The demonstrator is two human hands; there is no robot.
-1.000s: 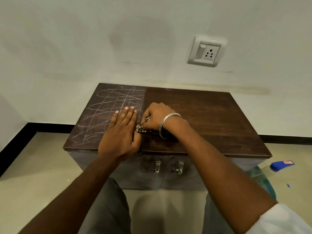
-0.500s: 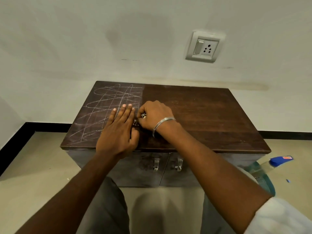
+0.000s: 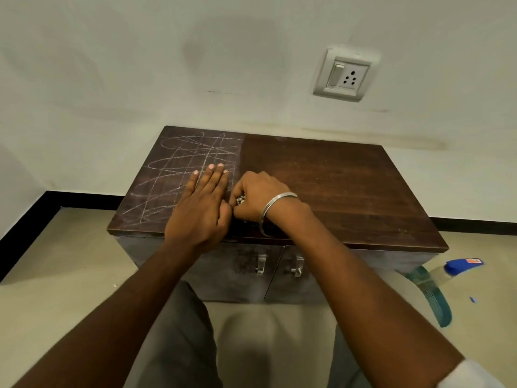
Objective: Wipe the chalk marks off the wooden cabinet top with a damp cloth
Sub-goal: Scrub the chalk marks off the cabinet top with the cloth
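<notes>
The dark wooden cabinet top (image 3: 335, 186) stands against the wall. White chalk marks (image 3: 179, 163) criss-cross its left part; the right part shows bare wood. My left hand (image 3: 201, 208) lies flat on the top, fingers together, over the chalked area's right edge. Just to its right, my right hand (image 3: 257, 197), with a metal bangle on the wrist, is closed over a small dark patterned cloth (image 3: 240, 200), pressing it on the wood. Only a bit of the cloth shows between the two hands.
A wall socket (image 3: 345, 75) sits above the cabinet. Two door handles (image 3: 279, 266) are on the cabinet front. A plastic bottle with a blue cap (image 3: 450, 271) lies on the floor at the right. My knees are close to the cabinet front.
Both hands have slid a little away from me across the top, the right hand with the cloth moving along the edge of the chalked area.
</notes>
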